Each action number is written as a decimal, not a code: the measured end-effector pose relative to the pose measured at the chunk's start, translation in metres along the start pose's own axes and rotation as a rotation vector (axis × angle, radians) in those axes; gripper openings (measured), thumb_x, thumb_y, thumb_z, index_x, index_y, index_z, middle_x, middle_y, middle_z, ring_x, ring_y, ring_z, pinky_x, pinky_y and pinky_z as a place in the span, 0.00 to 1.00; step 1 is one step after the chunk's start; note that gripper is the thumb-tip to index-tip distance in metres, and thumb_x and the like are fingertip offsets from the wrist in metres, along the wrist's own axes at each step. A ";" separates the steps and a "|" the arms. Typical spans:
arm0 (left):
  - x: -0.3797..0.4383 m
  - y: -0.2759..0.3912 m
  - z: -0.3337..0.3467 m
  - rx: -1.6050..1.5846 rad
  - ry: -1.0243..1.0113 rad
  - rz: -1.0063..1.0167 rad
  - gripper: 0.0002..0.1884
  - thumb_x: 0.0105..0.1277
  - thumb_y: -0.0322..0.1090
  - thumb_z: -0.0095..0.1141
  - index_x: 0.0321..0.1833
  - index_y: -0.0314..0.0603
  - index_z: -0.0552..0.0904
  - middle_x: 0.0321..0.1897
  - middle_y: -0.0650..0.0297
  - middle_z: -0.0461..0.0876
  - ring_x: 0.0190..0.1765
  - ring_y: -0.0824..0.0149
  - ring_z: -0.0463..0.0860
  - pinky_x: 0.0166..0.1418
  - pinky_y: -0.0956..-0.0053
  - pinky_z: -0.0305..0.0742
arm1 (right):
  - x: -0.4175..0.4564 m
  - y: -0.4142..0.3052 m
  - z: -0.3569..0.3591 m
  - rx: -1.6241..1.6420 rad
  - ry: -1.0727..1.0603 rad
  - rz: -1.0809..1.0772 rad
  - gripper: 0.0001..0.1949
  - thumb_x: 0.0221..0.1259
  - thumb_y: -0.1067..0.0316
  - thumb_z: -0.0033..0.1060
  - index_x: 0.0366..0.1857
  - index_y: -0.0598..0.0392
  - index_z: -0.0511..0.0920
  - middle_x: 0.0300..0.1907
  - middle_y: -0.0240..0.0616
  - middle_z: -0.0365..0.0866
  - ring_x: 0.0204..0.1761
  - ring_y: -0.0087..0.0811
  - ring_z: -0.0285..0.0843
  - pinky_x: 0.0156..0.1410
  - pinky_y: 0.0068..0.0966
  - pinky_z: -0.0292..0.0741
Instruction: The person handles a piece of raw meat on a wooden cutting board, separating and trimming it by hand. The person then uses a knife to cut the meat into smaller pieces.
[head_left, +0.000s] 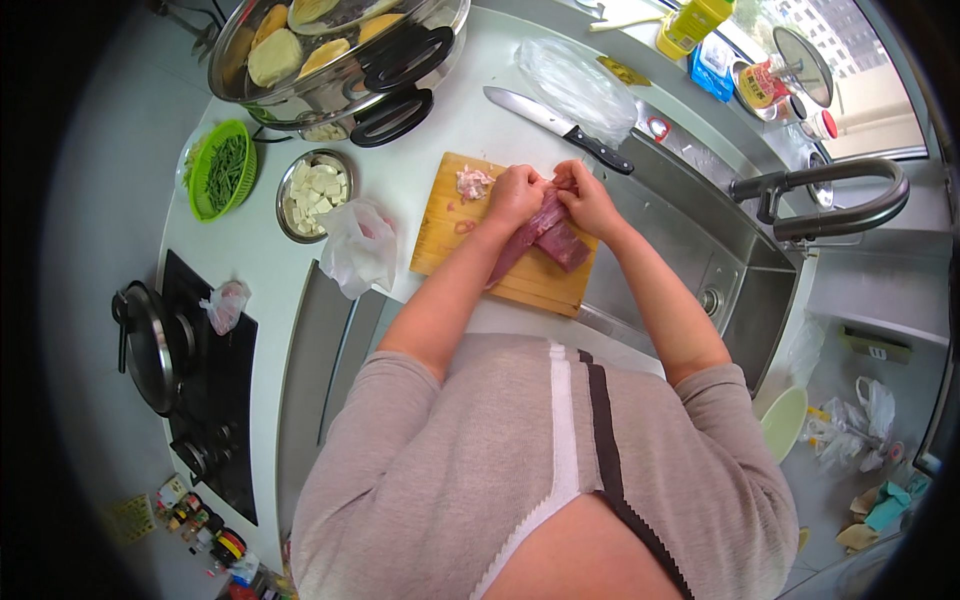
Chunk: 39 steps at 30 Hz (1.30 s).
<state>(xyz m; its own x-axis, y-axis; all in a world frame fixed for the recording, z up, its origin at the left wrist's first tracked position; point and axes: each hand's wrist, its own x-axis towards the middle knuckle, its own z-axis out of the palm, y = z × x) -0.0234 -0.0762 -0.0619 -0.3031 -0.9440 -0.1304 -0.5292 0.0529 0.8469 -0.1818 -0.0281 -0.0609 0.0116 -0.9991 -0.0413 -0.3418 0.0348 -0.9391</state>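
Observation:
Raw red meat (559, 244) lies on a wooden cutting board (551, 292), whose right edge reaches over the sink. My left hand (517, 196) grips the upper end of the meat, fingers curled. Close beside it, my right hand (586, 199) pinches the same end with thumb and fingers. What exactly sits between the fingertips is partly hidden. Pale fatty trimmings (473, 183) form a small heap on the board's upper left, with a few scraps below. Beyond the board, a kitchen knife (559, 127) with a black handle rests on the counter, its handle reaching over the sink edge.
A steel sink (667, 247) with a faucet (832, 191) is at right. Left stand a bowl of white cubes (316, 193), a plastic bag (360, 247), a green basket of cut green beans (225, 172) and a large steamer pot (330, 90). A cooktop (214, 390) holds a lidded pan (150, 349).

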 end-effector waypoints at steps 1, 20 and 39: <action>0.000 -0.003 0.001 0.018 0.007 0.006 0.12 0.60 0.39 0.63 0.31 0.35 0.83 0.26 0.51 0.85 0.32 0.58 0.85 0.38 0.66 0.78 | -0.001 -0.001 0.000 -0.021 -0.006 0.004 0.18 0.56 0.83 0.59 0.51 0.58 0.71 0.42 0.41 0.79 0.45 0.35 0.80 0.54 0.29 0.78; -0.007 -0.006 -0.025 -0.392 -0.063 -0.156 0.07 0.71 0.32 0.56 0.36 0.36 0.78 0.30 0.64 0.83 0.31 0.74 0.79 0.38 0.80 0.75 | -0.002 -0.003 -0.003 -0.080 -0.024 0.026 0.18 0.58 0.82 0.61 0.52 0.58 0.71 0.44 0.39 0.78 0.46 0.31 0.78 0.55 0.27 0.77; -0.022 -0.002 -0.051 0.342 -0.140 0.201 0.05 0.57 0.27 0.61 0.35 0.33 0.83 0.32 0.49 0.84 0.37 0.52 0.84 0.43 0.61 0.77 | -0.007 -0.026 0.022 -0.364 0.033 -0.211 0.13 0.52 0.70 0.61 0.43 0.53 0.78 0.43 0.41 0.80 0.51 0.45 0.74 0.57 0.40 0.68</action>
<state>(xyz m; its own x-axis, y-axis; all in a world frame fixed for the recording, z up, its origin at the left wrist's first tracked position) 0.0251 -0.0718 -0.0347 -0.5195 -0.8516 -0.0693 -0.6740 0.3586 0.6459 -0.1523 -0.0214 -0.0440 0.0887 -0.9837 0.1561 -0.6448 -0.1762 -0.7438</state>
